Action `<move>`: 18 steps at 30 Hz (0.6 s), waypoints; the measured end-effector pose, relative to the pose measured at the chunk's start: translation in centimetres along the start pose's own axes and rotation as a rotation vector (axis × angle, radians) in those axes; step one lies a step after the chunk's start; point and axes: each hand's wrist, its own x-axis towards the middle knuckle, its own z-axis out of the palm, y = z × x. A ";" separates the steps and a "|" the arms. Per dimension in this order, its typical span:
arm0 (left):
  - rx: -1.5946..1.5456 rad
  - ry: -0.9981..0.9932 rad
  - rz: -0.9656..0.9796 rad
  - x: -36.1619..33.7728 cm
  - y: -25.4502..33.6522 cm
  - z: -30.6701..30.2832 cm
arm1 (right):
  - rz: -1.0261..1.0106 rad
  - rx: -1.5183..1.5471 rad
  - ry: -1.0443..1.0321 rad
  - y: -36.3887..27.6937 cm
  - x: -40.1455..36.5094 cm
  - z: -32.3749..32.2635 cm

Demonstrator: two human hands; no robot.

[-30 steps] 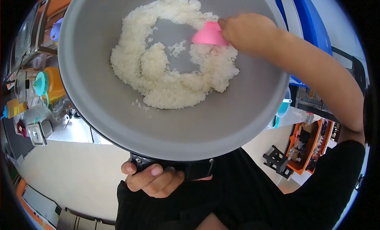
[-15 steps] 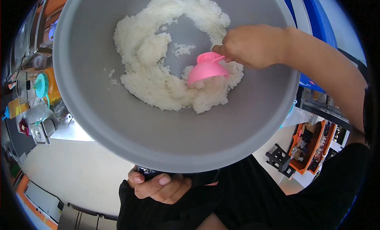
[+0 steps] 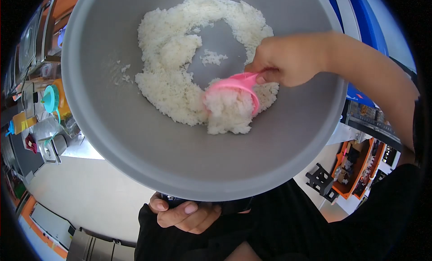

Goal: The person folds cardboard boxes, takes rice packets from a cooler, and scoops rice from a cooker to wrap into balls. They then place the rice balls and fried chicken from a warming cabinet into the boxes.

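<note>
My right hand [image 3: 285, 61] is closed around the handle of a pink scoop [image 3: 240, 82], held inside a large grey pot [image 3: 288, 139]. White cooked rice [image 3: 166, 54] lies in a ring on the pot's floor, with a bare grey patch in the middle. The scoop is tilted with its mouth towards me, and a clump of rice fills it and bulges out over the lower edge. Below the near rim, my left hand [image 3: 186, 215] has its fingers curled round a black object [image 3: 171, 200], mostly hidden by the pot.
On the left, a bottle with a turquoise lid [image 3: 50, 98] and a metal container [image 3: 50, 148] stand on a counter. Orange crates [image 3: 353, 171] and a black stool [image 3: 320, 180] are at the lower right. Something blue [image 3: 371, 27] rises beyond the pot's right side.
The scoop has turned from bowl-down to mouth towards me and now carries a clump of rice. My right hand has moved slightly. My left hand stays below the rim.
</note>
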 end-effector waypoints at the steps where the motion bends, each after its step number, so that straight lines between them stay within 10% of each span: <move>1: -0.012 -0.016 -0.011 0.1 0.1 -0.2 | 0.002 0.022 -0.004 0.2 0.0 -0.3; 13: -0.085 -0.040 -0.002 0.9 -0.6 0.1 | 0.207 -0.873 0.383 3.0 -1.1 0.3; 18: -0.036 -0.008 0.013 0.1 -0.7 -0.6 | 0.141 -0.695 0.231 2.4 -1.4 0.0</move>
